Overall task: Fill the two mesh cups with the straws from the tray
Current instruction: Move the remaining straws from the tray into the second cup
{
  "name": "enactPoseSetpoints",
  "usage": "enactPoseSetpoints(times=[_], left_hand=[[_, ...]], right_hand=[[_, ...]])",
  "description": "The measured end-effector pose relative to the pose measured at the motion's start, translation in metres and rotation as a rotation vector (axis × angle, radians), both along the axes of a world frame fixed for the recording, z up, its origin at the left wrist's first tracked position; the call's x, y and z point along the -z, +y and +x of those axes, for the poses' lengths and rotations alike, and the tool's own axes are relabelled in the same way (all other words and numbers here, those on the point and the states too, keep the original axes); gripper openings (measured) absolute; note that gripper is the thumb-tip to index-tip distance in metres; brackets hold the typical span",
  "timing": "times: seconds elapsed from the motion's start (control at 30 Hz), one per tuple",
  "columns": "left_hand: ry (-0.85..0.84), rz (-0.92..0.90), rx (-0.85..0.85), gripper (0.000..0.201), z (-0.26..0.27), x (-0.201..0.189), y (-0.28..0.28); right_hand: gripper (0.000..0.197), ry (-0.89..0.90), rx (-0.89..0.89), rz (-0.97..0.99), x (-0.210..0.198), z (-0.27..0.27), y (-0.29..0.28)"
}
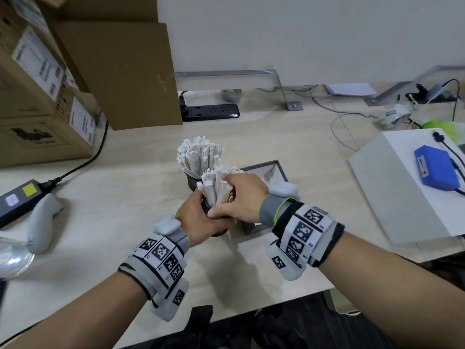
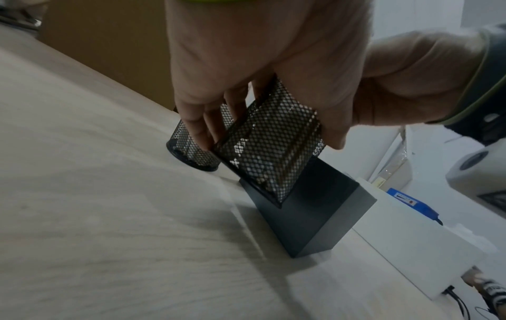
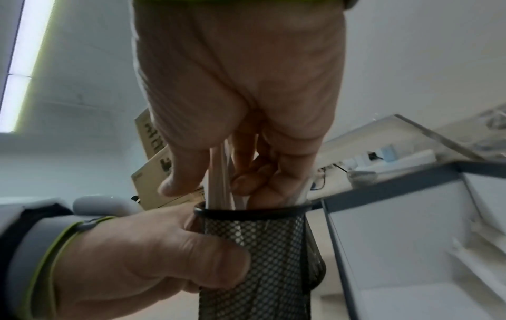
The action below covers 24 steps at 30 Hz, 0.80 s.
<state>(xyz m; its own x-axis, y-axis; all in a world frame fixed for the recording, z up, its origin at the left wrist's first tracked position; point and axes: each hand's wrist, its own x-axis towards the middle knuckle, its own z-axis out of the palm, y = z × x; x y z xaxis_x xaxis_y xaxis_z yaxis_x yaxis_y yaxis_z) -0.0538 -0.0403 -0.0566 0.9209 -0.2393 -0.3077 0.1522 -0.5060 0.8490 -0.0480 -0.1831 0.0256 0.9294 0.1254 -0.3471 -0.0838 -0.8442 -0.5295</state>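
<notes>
two cups w/ straws are sitting on the tabletop [image 1: 125, 197] beside the tray [image 1: 276, 170]. left hand [image 1: 198, 220] is gripping the near cup [image 2: 268, 147], fingers wrapping its mesh. right hand [image 1: 239, 197] fingers are closing round the straws [image 1: 216, 185] at its rim. far cup [image 2: 191, 149] is standing just behind, full.

Even, soft daylight fills the sharp but edge-bowed head view, the left-wrist picture is dim and smeared across the pale wooden tabletop [image 2: 95, 216] toward seven o'clock, and the right-wrist picture is soft, with a glaring white ceiling light strip [image 3: 24, 65] at ten o'clock.
</notes>
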Motion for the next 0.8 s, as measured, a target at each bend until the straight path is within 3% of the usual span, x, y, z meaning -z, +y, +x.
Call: enactPoseSetpoints(times=[0.1,0.17,0.2,0.3,0.37,0.47,0.53,0.63,0.73,0.8], left_hand=[[0.000,0.041,-0.029,0.067,-0.003,0.003,0.005],[-0.020,0.066,-0.025,0.065,-0.003,0.006,0.005],[-0.032,0.081,-0.003,0.060,-0.002,0.007,0.004],[-0.046,0.100,0.067,0.038,-0.001,0.000,0.001],[-0.029,0.087,0.062,0.044,-0.002,0.001,0.004],[-0.001,0.084,0.000,0.056,-0.004,0.006,0.012],[0.012,0.081,-0.036,0.065,-0.002,0.006,0.013],[0.010,0.059,-0.042,0.067,0.001,0.003,0.009],[0.002,0.065,-0.044,0.072,0.001,0.005,0.005],[0.007,0.060,-0.044,0.070,0.001,0.006,0.004]], right_hand=[[0.063,-0.330,0.098,0.063,0.003,0.003,-0.004],[0.080,-0.598,0.035,0.057,0.007,0.000,-0.005],[0.086,-0.616,-0.069,-0.001,0.011,-0.003,-0.003],[0.093,-0.359,-0.317,-0.077,0.033,-0.018,0.008],[0.085,-0.384,-0.275,0.024,0.041,-0.020,0.000],[0.062,-0.481,0.017,0.114,0.038,-0.008,-0.028],[0.052,-0.286,0.187,-0.046,0.036,0.007,-0.055],[0.054,0.133,0.317,-0.306,0.049,0.021,-0.078],[0.071,0.372,0.234,-0.420,0.072,0.026,-0.072],[0.068,0.421,0.254,-0.463,0.081,0.025,-0.067]])
